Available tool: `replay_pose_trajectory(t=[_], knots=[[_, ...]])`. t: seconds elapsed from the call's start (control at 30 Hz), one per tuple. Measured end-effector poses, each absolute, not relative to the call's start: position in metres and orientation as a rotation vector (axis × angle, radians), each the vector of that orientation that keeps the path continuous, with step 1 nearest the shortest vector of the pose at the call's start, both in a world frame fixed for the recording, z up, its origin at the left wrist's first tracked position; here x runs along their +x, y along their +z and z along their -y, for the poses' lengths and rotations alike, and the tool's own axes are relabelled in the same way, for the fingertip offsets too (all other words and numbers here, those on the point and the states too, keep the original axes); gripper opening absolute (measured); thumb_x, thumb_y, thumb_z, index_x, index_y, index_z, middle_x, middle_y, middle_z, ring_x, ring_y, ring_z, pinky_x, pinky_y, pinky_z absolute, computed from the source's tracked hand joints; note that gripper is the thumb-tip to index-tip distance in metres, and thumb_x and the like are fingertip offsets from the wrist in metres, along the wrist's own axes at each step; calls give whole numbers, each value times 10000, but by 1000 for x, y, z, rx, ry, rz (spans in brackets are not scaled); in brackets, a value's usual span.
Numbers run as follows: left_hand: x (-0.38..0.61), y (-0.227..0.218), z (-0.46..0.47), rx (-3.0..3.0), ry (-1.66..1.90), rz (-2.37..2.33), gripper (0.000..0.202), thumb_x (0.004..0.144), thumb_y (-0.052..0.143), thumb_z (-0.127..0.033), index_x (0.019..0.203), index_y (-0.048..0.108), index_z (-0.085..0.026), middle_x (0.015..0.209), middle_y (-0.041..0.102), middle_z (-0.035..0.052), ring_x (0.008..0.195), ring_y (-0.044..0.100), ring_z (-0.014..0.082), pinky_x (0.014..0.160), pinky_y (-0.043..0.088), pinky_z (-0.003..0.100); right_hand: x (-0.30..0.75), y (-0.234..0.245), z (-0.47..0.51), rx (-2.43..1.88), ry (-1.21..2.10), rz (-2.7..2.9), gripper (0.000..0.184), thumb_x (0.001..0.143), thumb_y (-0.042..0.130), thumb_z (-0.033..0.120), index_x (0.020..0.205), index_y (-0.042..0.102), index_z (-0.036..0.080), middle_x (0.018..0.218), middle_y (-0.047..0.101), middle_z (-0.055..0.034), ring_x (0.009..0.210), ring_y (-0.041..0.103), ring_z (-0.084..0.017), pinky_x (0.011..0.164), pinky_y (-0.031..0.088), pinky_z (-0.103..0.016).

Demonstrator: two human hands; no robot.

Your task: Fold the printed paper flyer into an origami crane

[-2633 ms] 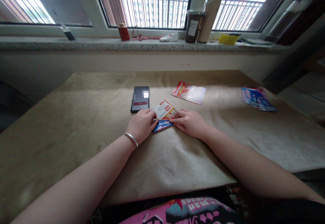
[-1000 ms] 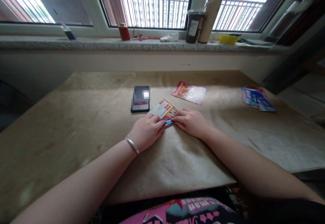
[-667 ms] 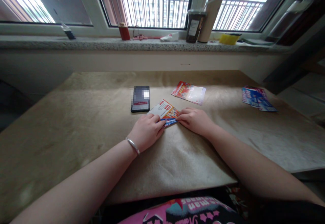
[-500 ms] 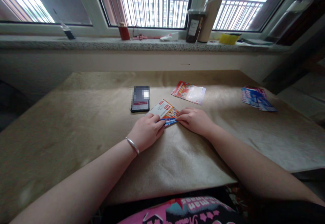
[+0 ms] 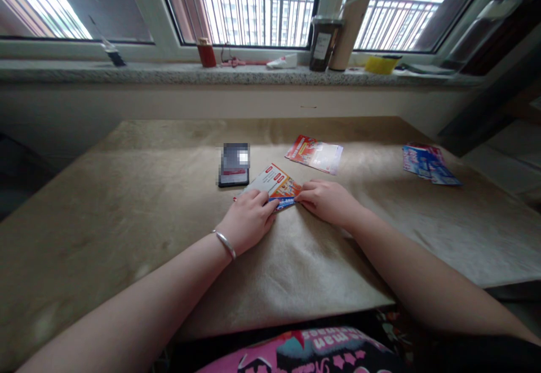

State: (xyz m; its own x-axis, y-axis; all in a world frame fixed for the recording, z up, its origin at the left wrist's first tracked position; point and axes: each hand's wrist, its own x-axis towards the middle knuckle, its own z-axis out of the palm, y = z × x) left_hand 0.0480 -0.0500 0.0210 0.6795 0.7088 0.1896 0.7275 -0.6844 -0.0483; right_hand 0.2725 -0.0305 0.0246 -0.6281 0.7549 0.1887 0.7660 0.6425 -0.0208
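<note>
The folded leaflet (image 5: 270,182) lies on the worktop (image 5: 127,192); my left hand (image 5: 250,220) covers its seven o'clock edge, grip I can't tell; my right hand (image 5: 328,201), fingers narrow, pinches its four o'clock corner.

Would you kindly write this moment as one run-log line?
left hand: on leaflet | right hand: touching leaflet's right corner | phone: beyond left hand | blue printed items: far right
</note>
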Motion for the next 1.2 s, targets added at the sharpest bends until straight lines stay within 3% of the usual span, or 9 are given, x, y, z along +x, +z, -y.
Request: replay_pose_trajectory(t=[0.43,0.7,1.2], knots=[[50,18,52,-2749,-207,1093,315,916,443,-232,1176,573,-112,1087,599,116,1002,525,248,886,467,390,271,25,31,-1282,-93,2687,217,873,526,214,928,732,256,921,692,-27,815,615,-153,671,425,-244],[49,25,55,-2807,-154,1122,360,911,455,-303,1242,523,-178,1096,588,104,1010,522,253,825,493,383,269,27,34,-1280,-120,2721,232,892,491,222,930,720,235,899,680,-46,822,592,-164,680,417,-257],[47,30,54,-2871,-101,1088,422,888,503,-327,1279,501,-169,1138,570,119,1033,502,270,876,483,414,267,13,31,-979,-91,2710,252,907,469,233,934,720,224,935,681,-59,917,592,-175,802,454,-277]])
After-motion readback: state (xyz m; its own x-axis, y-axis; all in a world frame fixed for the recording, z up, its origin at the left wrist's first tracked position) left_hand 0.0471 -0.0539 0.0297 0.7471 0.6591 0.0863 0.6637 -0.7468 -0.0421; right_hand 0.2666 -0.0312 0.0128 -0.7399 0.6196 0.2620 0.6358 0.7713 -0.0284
